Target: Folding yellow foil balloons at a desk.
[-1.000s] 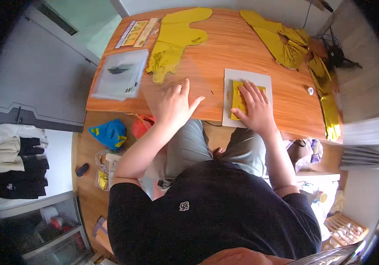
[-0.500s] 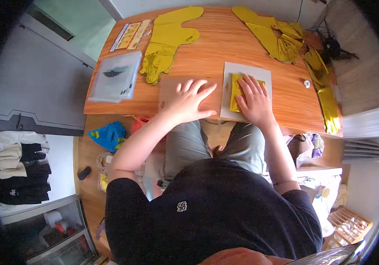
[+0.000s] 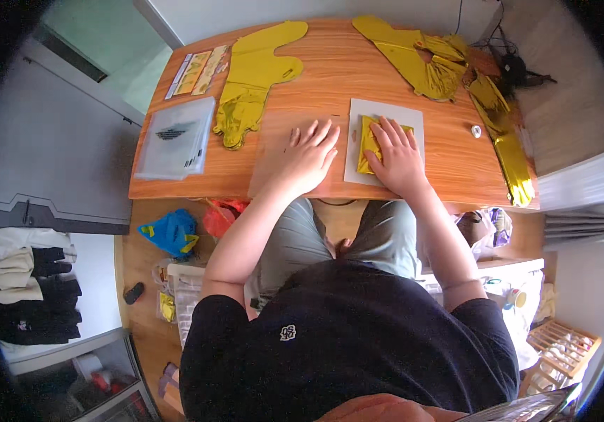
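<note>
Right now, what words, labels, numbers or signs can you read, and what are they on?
No text reads clearly.
Clear bags: black print, too small.
Printed paper: too small.
Black shirt: white mark, too small.
Clear sheet under the left hand: dark marks, partly covered, unreadable.

I see a wood-grained table point(image 3: 326, 77) whose far edge sits by a pale wall point(image 3: 245, 10). On my left stands a big grey door point(image 3: 48, 133), with a pale green surface point(image 3: 115, 53) beyond it. Below the door, white and black clothes point(image 3: 34, 288) show against a white panel point(image 3: 96, 274). I have a glass-fronted cabinet point(image 3: 80, 383) at lower left and brown floor point(image 3: 140, 264) beside it. At right I see grey curtain folds point(image 3: 583, 234), a slatted wooden rack point(image 3: 566, 342) and brighter light.
</note>
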